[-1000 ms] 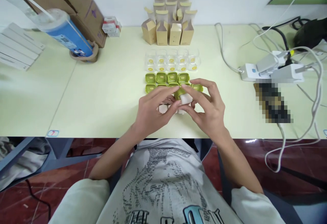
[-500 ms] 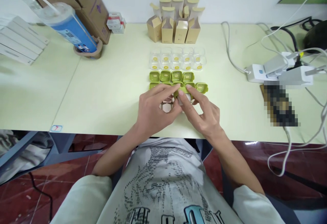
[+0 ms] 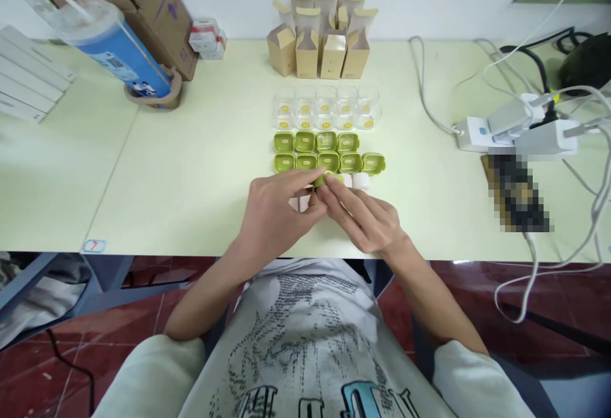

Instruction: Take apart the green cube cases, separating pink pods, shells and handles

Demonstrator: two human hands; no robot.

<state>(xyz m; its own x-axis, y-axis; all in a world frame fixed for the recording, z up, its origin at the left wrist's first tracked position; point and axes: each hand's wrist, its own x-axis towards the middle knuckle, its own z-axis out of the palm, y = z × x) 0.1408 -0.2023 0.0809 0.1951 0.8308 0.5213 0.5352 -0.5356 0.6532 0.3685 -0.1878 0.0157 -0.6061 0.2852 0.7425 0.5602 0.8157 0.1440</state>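
Observation:
Between the fingertips of both hands is a small green plastic cup (image 3: pixel 321 180), partly covered by my fingers. My left hand (image 3: pixel 281 208) pinches it from the left, and my right hand (image 3: pixel 363 214) grips it from the right. Several small white pieces (image 3: pixel 361 181) lie under and beside the hands, some hidden. Just beyond the fingers stand two rows of green cups (image 3: pixel 304 142), hollow side up. Behind them are rows of clear plastic cups (image 3: pixel 326 106) with yellow marks.
Open tan cartons (image 3: pixel 308 54) stand against the wall. At left are a blue drink cup (image 3: pixel 136 65), a cardboard box (image 3: pixel 167 17) and small white-red boxes (image 3: pixel 208 39). A power strip (image 3: pixel 482 135) with cables and a pixelated object (image 3: pixel 518 192) lie at right.
Both hands have shifted slightly left with the green cup, and my right hand's fingers have turned across it. The white interior seen before is now hidden; white pieces at right have come into view.

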